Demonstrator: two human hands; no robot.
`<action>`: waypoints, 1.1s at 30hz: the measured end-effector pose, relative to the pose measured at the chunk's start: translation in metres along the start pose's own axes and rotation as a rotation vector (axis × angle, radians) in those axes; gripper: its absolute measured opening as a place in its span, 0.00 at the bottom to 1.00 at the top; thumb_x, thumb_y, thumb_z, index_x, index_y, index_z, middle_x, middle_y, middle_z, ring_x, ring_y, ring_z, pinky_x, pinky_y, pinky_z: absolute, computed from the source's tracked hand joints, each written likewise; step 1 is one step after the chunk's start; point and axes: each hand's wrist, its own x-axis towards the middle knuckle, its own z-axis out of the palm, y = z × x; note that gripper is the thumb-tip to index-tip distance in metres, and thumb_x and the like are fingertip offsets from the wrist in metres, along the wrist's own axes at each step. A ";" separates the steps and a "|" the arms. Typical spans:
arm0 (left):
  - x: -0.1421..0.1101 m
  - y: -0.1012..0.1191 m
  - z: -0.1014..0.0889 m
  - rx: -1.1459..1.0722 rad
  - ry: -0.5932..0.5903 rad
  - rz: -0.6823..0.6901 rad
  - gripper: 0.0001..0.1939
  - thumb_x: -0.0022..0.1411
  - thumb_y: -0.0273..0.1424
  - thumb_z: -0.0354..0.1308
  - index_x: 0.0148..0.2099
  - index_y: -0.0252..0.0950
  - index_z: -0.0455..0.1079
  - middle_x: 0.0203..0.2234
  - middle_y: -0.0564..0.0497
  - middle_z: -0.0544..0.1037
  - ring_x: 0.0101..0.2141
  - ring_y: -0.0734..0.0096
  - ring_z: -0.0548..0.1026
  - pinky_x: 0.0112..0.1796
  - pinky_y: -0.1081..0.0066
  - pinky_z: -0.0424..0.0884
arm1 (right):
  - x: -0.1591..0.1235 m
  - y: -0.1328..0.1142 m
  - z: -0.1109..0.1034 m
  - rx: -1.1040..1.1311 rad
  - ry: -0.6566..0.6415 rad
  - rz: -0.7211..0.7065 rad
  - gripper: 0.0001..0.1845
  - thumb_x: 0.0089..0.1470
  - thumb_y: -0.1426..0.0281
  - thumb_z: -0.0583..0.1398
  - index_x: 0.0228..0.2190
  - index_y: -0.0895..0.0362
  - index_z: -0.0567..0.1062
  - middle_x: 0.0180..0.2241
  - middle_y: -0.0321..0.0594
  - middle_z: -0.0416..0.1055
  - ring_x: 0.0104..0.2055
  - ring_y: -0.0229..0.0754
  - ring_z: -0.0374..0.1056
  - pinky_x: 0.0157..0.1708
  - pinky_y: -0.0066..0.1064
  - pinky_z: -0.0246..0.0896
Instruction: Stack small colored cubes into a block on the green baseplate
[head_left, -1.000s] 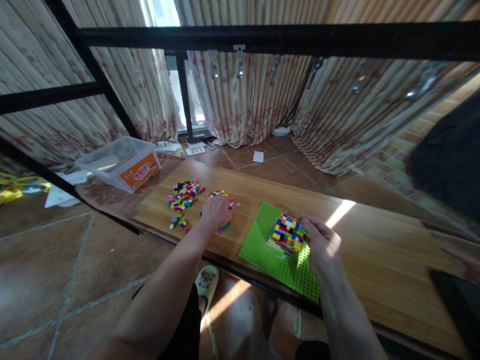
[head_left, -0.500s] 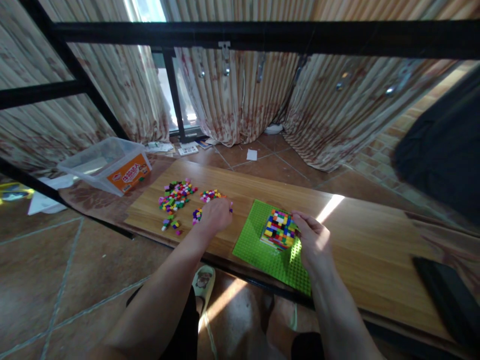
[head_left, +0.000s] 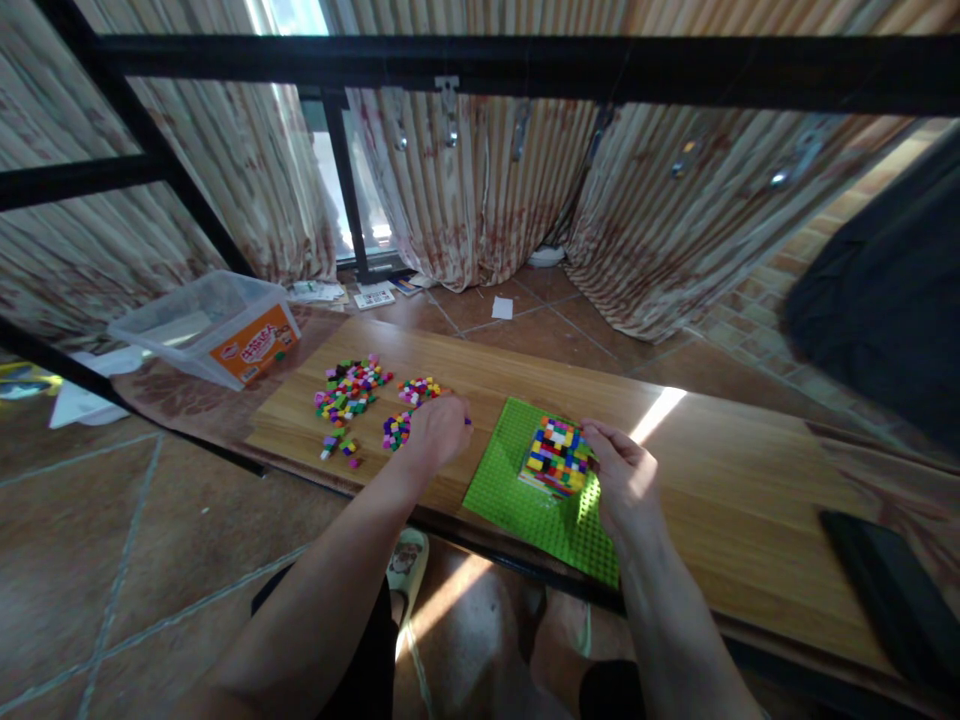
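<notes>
My left hand [head_left: 441,432] is closed above the table, between the loose bricks and the green baseplate [head_left: 495,490]. A small purple toy brick [head_left: 468,421] shows at its fingertips. On the baseplate stands a many-coloured block of toy bricks [head_left: 555,458], built up in layers. With fingers bent in, my right hand [head_left: 626,475] grips the block's right side near its far corner; the fingertips are partly hidden. Close to my left hand lie two small heaps, one of mostly pink and yellow bricks [head_left: 418,389] and one of mostly purple bricks [head_left: 395,431].
Farther left on the wooden table [head_left: 720,480] lies a larger heap of mixed bricks [head_left: 351,386], with a few strays nearer me. A clear plastic box [head_left: 202,330] with an orange label stands at the left end. A dark flat object [head_left: 892,590] lies at the right.
My left hand has moved slightly right, toward the baseplate, with the purple brick at its fingertips. My right hand stays at the block. The whole view has shifted a little.
</notes>
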 end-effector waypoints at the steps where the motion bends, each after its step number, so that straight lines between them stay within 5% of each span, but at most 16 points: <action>1: 0.000 0.000 0.001 0.003 0.004 -0.001 0.10 0.59 0.28 0.53 0.39 0.35 0.75 0.35 0.43 0.79 0.40 0.61 0.77 0.42 0.68 0.70 | 0.000 0.000 0.000 -0.003 -0.001 0.000 0.14 0.38 0.63 0.70 0.29 0.57 0.81 0.29 0.39 0.78 0.29 0.39 0.71 0.29 0.30 0.67; 7: 0.003 0.007 -0.002 -0.095 0.114 0.077 0.10 0.59 0.25 0.52 0.37 0.34 0.75 0.34 0.44 0.79 0.37 0.63 0.77 0.40 0.67 0.71 | -0.001 -0.002 0.001 0.001 0.013 0.016 0.15 0.36 0.62 0.70 0.28 0.58 0.80 0.28 0.39 0.78 0.29 0.39 0.71 0.28 0.30 0.67; 17: 0.004 0.045 0.007 -0.946 0.136 0.281 0.07 0.56 0.24 0.55 0.37 0.33 0.73 0.30 0.50 0.80 0.32 0.71 0.77 0.36 0.72 0.72 | -0.003 -0.006 0.004 0.019 -0.012 0.022 0.15 0.37 0.61 0.70 0.28 0.57 0.80 0.27 0.38 0.77 0.28 0.38 0.71 0.28 0.29 0.67; 33: -0.003 0.057 0.014 -0.918 0.112 0.304 0.10 0.59 0.27 0.55 0.40 0.35 0.76 0.32 0.50 0.81 0.33 0.70 0.77 0.37 0.72 0.72 | 0.000 -0.002 0.002 0.010 -0.010 0.015 0.15 0.37 0.62 0.70 0.28 0.58 0.80 0.26 0.38 0.77 0.28 0.39 0.71 0.29 0.31 0.67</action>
